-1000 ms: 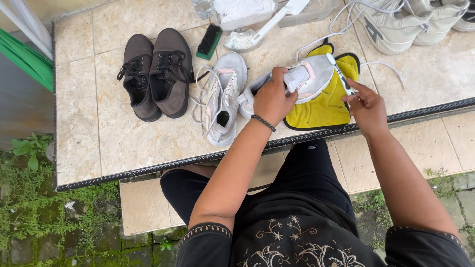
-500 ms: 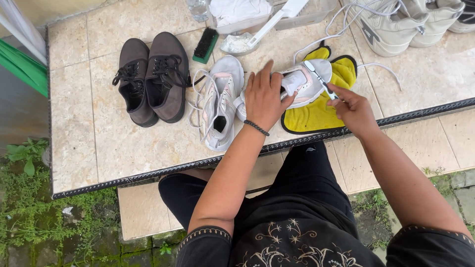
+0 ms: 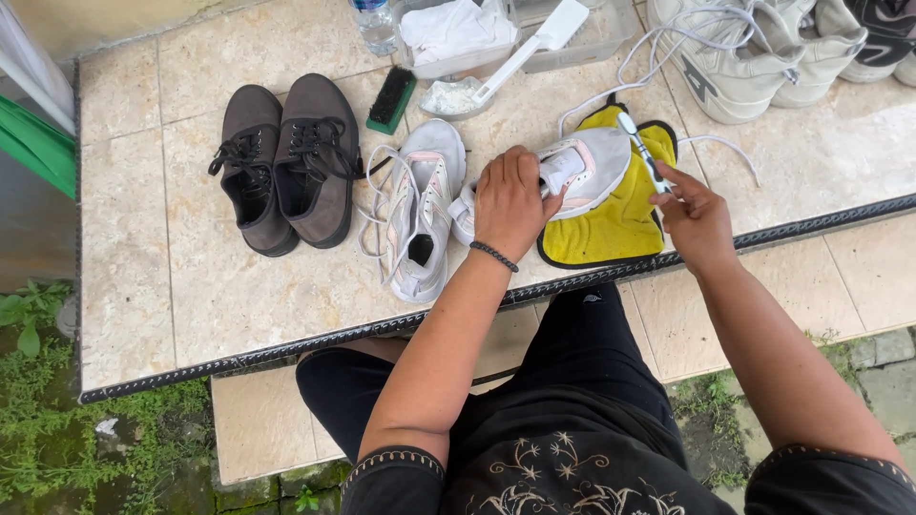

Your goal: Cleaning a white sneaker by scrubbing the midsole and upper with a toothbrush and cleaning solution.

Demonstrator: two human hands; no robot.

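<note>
A tiled stone counter (image 3: 191, 286) stands outside, with green weeds on the ground below it. A person sits at its edge. The left hand (image 3: 510, 202) is clamped down on a white and pink shoe (image 3: 572, 172), fingers curled over its middle to hold it. That shoe lies on a yellow cloth (image 3: 611, 224), with its long side running left to right across the counter. The right hand (image 3: 695, 215) is closed around a small white brush (image 3: 644, 153) and holds it just right of the shoe. The brush points up and away from the person, with its head near the right end of the shoe. So the shoe lies to the left of the brush hand, very close.

The matching shoe (image 3: 420, 215) lies just left of the held one, laces loose. Further left are 2 dark brown shoes (image 3: 286, 162), side by side. Behind sit a green scrub brush (image 3: 391, 100), a clear tub with a white cloth (image 3: 453, 33), and more pale shoes (image 3: 763, 57) at the far right.
</note>
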